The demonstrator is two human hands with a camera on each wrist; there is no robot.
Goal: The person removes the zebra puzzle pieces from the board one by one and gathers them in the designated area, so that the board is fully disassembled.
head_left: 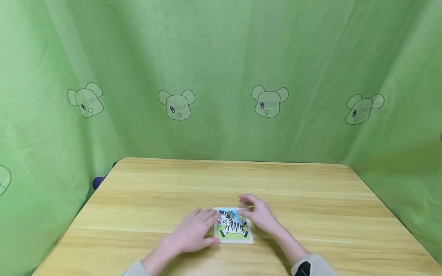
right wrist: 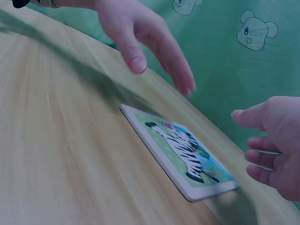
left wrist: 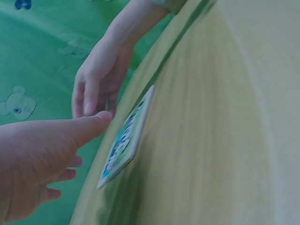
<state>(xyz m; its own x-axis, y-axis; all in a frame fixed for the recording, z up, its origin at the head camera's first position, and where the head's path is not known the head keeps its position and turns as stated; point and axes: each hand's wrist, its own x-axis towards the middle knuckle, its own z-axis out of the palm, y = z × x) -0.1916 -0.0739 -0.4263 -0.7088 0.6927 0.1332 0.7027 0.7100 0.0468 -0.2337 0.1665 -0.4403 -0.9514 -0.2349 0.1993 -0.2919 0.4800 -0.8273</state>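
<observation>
A flat, white-bordered zebra picture board [head_left: 233, 228] lies on the wooden table near its front. My left hand [head_left: 195, 232] hovers at the board's left side, fingers extended and thumb near the lower left corner. Over the upper right corner is my right hand [head_left: 259, 214], its fingers loosely bent and apart from the board. In the right wrist view a gap shows between both hands and the zebra board [right wrist: 180, 154]. The left wrist view likewise shows the right hand [left wrist: 101, 79] holding nothing.
The wooden table [head_left: 155, 184] stretches out around the board. A green curtain [head_left: 221, 57] with printed bear heads hangs behind the table and along both sides. A purple round object [head_left: 98, 182] sits beyond the table's left edge.
</observation>
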